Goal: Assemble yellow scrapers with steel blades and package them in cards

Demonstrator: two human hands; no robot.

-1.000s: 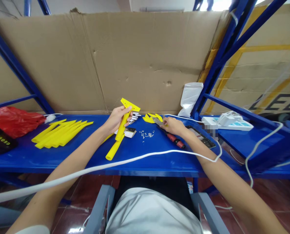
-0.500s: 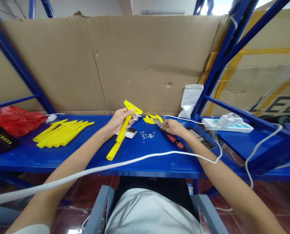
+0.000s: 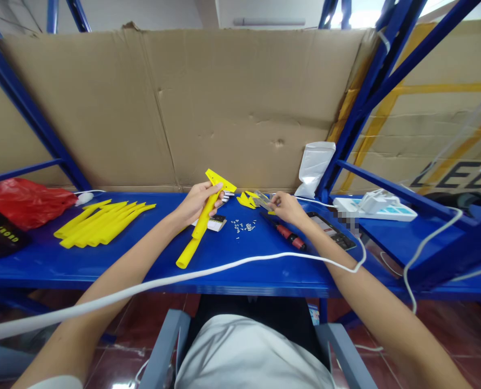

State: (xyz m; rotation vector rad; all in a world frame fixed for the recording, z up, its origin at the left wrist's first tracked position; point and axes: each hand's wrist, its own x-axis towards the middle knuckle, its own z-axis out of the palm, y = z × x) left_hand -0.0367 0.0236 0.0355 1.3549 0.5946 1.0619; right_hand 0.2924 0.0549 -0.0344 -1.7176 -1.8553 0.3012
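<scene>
My left hand (image 3: pixel 202 201) is wrapped round a yellow plastic tool (image 3: pixel 203 219) with a round tube handle and a flat, triangular head. The tool slants, with the head up and the tube end towards me. My right hand (image 3: pixel 286 207) pinches a thin, see-through flat piece (image 3: pixel 263 200); its exact kind is unclear. Just beyond that piece lie small yellow pieces (image 3: pixel 246 200). Tiny metal-looking parts (image 3: pixel 246 227) are scattered on the blue table between the hands. Below my right hand lies a red and black screwdriver-like tool (image 3: pixel 289 236).
Several yellow tubes (image 3: pixel 102 222) lie at the left beside a red plastic bag (image 3: pixel 27 201). A phone (image 3: pixel 331 229) is beside my right forearm, near a white power strip (image 3: pixel 378 208). A white cable (image 3: pixel 224 266) crosses in front of both forearms. Cardboard (image 3: pixel 244 108) stands behind the table.
My right hand has shifted slightly, and the thin piece in it is turned a little and held more flatly. My left hand and the yellow tool stay almost still.
</scene>
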